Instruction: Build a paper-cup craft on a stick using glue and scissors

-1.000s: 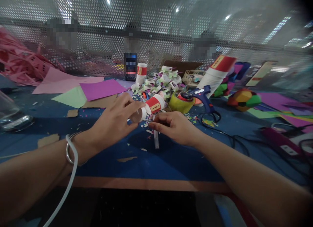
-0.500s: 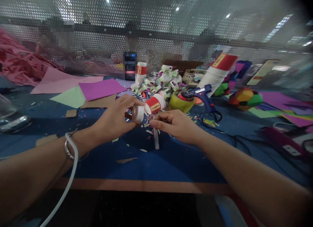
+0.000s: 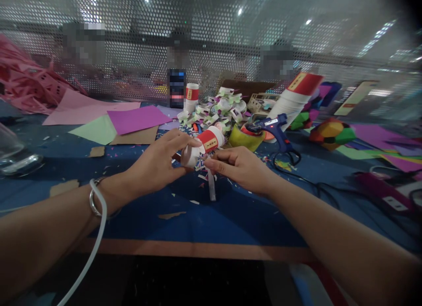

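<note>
My left hand (image 3: 165, 154) is closed around a short white paper cup piece (image 3: 190, 157), thumb below and fingers over its top. My right hand (image 3: 235, 167) pinches a narrow pale strip (image 3: 212, 185), which hangs down from the fingertips over the blue tabletop. The fingertips of both hands are close together; whether the strip touches the cup piece I cannot tell. Just beyond them a red and white paper cup (image 3: 211, 140) lies on its side among paper scraps (image 3: 201, 177).
Behind the hands is a heap of cut paper cup pieces (image 3: 227, 106). A blue glue gun (image 3: 278, 132) rests by a yellow-green tape roll (image 3: 245, 139), its cord trailing right. Stacked cups (image 3: 293, 97) lean behind. Coloured sheets (image 3: 136, 120) and a glass (image 3: 16, 154) are left.
My left hand has shifted slightly right and turned the white cup piece, bringing it nearer the right fingertips. The right hand still pinches the strip in nearly the same place.
</note>
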`<state>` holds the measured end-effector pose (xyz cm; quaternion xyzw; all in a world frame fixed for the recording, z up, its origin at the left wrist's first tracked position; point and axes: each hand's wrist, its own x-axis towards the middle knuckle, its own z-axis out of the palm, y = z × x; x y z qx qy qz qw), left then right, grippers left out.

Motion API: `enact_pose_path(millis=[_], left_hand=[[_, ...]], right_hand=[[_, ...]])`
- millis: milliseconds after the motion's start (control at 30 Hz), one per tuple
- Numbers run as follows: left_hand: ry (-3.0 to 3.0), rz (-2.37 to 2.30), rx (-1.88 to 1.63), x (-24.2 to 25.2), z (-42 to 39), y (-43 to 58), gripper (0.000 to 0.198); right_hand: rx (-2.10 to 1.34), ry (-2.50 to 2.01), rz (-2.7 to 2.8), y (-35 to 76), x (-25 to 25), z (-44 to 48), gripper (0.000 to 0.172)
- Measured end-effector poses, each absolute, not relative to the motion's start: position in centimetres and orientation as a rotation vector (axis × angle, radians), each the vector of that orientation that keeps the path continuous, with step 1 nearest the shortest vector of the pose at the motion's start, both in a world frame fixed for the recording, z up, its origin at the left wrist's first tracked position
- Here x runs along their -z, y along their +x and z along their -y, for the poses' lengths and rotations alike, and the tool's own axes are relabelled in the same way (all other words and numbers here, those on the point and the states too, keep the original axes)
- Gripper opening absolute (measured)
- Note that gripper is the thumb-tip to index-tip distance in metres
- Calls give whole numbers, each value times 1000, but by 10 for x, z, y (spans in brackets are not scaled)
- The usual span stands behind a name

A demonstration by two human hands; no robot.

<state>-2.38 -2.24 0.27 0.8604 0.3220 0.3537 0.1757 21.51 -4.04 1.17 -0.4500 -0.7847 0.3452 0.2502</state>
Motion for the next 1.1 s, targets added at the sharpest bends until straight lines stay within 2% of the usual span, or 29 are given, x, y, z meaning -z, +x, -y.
enact_pose_path(millis=[233, 400, 467, 633, 733, 800, 900, 1100], left_hand=[[2521, -888, -1002, -3, 23, -26, 47], [2859, -871, -988, -11, 30, -27, 41], [3057, -929, -945, -16, 36, -27, 34], [3265, -1135, -755, -20, 45, -25, 37], [2974, -1119, -833, -15, 36, -26, 33], [2612, -1122, -857, -12, 27, -27, 45], [2190, -1134, -756, -13, 17, -28, 49], [1850, -865, -455, -18, 25, -24, 33]], right_hand=[[-936, -1215, 2149, 215, -13, 41, 54], [-963, -1197, 2156, 214, -15, 43, 55], [-963, -1211, 2162, 214, -15, 44, 54], [-880, -1250, 2191, 213, -15, 43, 54], [-841, -1269, 2200, 214, -12, 40, 56], [-828, -1291, 2174, 215, -10, 40, 55], [-791, -1314, 2102, 215, -8, 40, 51], [-685, -1190, 2055, 213, -5, 44, 41]])
